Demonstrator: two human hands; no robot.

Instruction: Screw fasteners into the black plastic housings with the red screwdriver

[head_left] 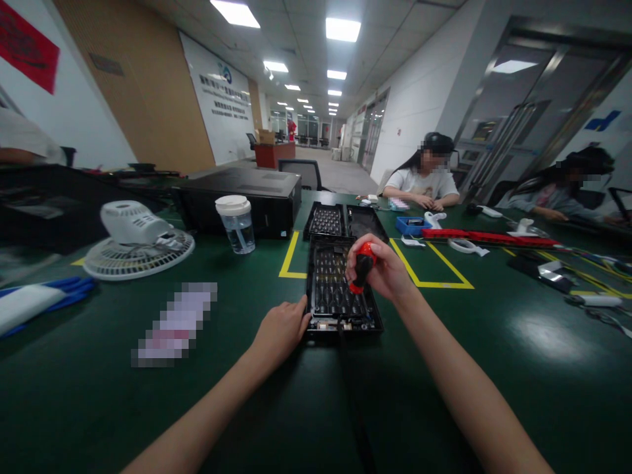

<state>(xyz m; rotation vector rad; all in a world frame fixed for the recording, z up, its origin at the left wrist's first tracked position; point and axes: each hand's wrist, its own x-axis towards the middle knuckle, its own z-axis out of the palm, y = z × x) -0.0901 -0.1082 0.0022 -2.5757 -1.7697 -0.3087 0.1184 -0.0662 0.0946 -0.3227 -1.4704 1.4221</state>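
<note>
In the head view, a black plastic housing (340,306) lies on the green table in front of me, showing rows of rounded shapes and small parts along its near edge. My right hand (380,266) is closed around the red-and-black handle of a screwdriver (364,266) above the housing. The screwdriver's tip cannot be made out. My left hand (282,327) grips the housing at its near left corner, thumb and fingers against the edge. A black cable (348,382) runs from the housing toward me.
Behind the housing sits another opened black case (368,220). A lidded cup (237,224), a white fan (141,240) and a large black box (237,191) stand to the left. On the right are a blue tray (413,226), a red strip (488,237) and a seated person (427,178).
</note>
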